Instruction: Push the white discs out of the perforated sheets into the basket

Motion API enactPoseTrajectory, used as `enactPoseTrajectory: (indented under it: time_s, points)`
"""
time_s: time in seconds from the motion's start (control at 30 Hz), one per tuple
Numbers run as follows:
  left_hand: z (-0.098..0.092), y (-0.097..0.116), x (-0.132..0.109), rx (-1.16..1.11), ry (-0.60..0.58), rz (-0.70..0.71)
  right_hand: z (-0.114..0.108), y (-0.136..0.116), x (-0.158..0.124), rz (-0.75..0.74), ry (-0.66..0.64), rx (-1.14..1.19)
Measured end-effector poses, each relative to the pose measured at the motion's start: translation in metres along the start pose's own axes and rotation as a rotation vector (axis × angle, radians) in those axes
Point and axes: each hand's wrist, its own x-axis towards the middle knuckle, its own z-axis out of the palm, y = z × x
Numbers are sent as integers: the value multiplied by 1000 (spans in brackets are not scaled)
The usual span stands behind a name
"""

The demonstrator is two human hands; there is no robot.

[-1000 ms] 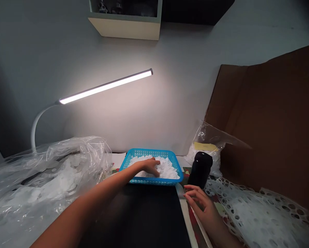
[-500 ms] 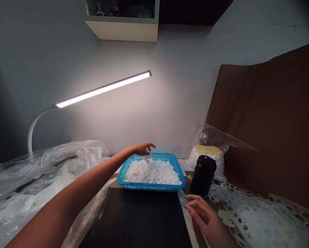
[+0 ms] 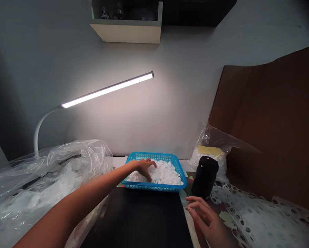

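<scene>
— Reaching into what, that left hand (image 3: pixel 144 168)?

— A bright blue plastic mesh basket (image 3: pixel 154 187), heaped with small white discs (image 3: pixel 167 175). It sits just behind a flat black panel (image 3: pixel 136 220).

— Is the hand gripping any of them?

— Not that I can see. It's open, the fingers spread and their tips pressed down into the heap.

— And the right hand (image 3: pixel 203 215)?

— Open as well, fingers loosely curled around nothing, just below an upright matte black cylinder (image 3: pixel 205 177).

— What else lies around them?

— On the left, a crumpled clear plastic bag (image 3: pixel 53 179) with white pieces inside. Behind the cylinder, a smaller clear plastic bag with a yellow label (image 3: pixel 211 160), also holding white pieces. On the right, a white sheet punched with round holes (image 3: pixel 258 220) lies against a large brown cardboard sheet (image 3: pixel 273 120).

— Where's the light coming from?

— A white gooseneck desk lamp with a long slim bar (image 3: pixel 105 90), lit and angled above the basket.
</scene>
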Motion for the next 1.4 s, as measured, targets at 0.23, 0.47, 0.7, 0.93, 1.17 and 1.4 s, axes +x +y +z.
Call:
enactPoseTrajectory:
  time_s: [0.23, 0.47, 0.7, 0.93, 1.17, 1.4]
  points:
    - [0, -11, -3, -16, 19, -59, -4, 4, 1, 18, -11, 84]
    - [-32, -26, -21, -66, 143, -28, -4, 4, 2, -42, -16, -7]
    - [-50, -34, -42, -182, 213, 22, -3, 8, 1, -40, -5, -15]
    - [-32, -36, -57, -239, 162, 20, -4, 11, 0, 32, -75, 39]
    - [-15, -25, -55, -104, 49, 48, -3, 14, -2, 31, -88, 20]
    - [-2, -13, -54, -3, -115, 10, -4, 14, -1, 32, -88, 36]
